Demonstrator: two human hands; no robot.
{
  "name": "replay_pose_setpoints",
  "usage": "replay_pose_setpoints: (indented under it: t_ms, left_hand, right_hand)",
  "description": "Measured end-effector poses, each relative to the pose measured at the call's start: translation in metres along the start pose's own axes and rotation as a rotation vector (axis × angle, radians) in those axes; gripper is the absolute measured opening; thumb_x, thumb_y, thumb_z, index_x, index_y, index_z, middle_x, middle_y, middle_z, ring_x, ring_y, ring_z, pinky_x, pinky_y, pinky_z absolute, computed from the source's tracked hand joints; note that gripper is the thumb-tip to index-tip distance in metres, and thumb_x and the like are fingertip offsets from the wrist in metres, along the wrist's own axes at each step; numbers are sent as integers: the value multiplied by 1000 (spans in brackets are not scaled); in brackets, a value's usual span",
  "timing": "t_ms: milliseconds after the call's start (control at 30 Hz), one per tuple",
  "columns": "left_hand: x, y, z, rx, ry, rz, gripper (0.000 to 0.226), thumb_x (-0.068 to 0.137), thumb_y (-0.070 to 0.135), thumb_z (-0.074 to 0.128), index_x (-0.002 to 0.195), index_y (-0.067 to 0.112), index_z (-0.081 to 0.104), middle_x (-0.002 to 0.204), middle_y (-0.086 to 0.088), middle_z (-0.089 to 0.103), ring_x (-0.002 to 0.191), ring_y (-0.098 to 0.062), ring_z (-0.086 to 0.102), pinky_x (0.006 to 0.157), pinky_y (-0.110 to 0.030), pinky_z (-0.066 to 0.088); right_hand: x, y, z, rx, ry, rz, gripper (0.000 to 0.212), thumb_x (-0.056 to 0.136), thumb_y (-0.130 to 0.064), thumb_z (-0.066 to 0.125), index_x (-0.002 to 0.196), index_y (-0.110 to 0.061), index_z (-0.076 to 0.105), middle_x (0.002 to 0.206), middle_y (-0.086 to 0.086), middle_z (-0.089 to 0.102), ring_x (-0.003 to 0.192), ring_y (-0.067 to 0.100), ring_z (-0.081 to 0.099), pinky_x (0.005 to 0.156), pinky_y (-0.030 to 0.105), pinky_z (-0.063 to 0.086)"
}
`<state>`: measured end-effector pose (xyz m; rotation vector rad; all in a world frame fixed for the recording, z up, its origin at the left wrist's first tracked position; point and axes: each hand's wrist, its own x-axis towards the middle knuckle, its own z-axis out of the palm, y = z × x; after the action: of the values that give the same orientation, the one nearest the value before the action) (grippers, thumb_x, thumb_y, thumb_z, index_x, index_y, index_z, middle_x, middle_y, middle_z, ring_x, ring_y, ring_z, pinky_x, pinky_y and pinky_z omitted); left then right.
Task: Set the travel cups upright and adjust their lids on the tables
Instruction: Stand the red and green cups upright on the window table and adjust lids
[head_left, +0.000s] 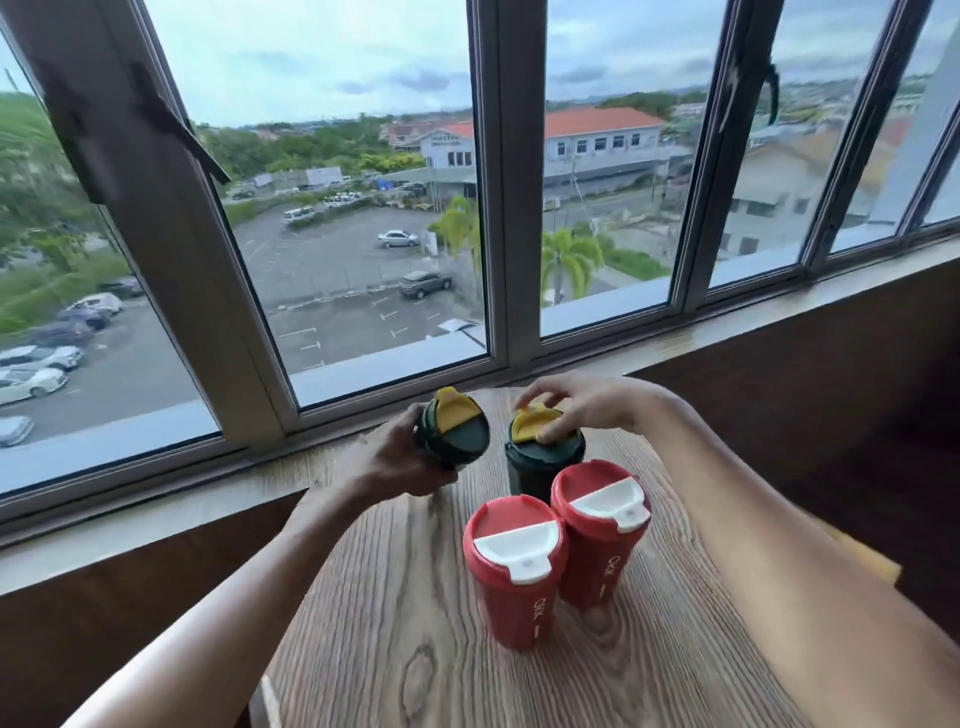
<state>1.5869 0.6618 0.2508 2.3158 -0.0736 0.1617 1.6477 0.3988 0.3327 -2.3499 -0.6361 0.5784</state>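
Observation:
Two red travel cups with white lid flaps stand upright on the wooden table (405, 613), one nearer me (511, 587) and one to its right (597, 545). Behind them a dark green cup (535, 467) stands upright; my right hand (576, 405) rests its fingers on that cup's yellow lid flap (530, 423). My left hand (400, 457) grips a second dark green cup (457, 431) with a yellow flap, held tilted toward the right above the table's far left edge.
The table ends close to a window sill (727, 332) and tall framed windows (498, 208). Dark wood panelling (831, 415) lies to the right and lower left of the table.

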Motion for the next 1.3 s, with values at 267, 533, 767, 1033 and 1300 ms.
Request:
replay_pose_setpoints:
  t_ms: [267,533,767,1033,1300]
  left_hand:
    - [-32,3,12,-464,-108,-31,76,55,8,90,123,15,56,110,0,70,101,-11,65,85,-16,52]
    - [-41,-5,3,-609,-257,-60,82,66,3,82,136,23,46,128,-4,65,120,-17,61,93,-28,53]
    - [-24,8,-31,-453,-292,-4,82,65,20,86,138,24,48,137,-3,55,120,-18,60,94,-28,53]
    - [-7,31,-45,-143,-367,26,88,52,40,86,132,23,53,133,-1,54,114,-29,62,96,-36,52]
    - [-6,30,-50,-206,-427,-5,75,57,32,89,124,23,56,128,-6,57,106,-26,65,92,-38,54]
  right_hand:
    - [1,2,1,28,9,-5,49,82,-9,73,126,-26,61,127,11,55,117,24,53,75,15,43]
    - [4,7,4,63,12,-15,46,81,-10,75,120,-29,63,127,12,54,119,24,52,99,32,45]
    - [3,5,4,83,6,3,46,81,-8,75,121,-29,63,122,8,53,119,24,51,98,30,44]
    - [3,4,4,87,3,15,45,81,-8,75,119,-30,63,124,9,52,120,26,51,102,35,45]
    - [1,1,4,98,-1,31,46,82,-6,74,119,-30,62,129,12,50,121,26,50,103,36,44]
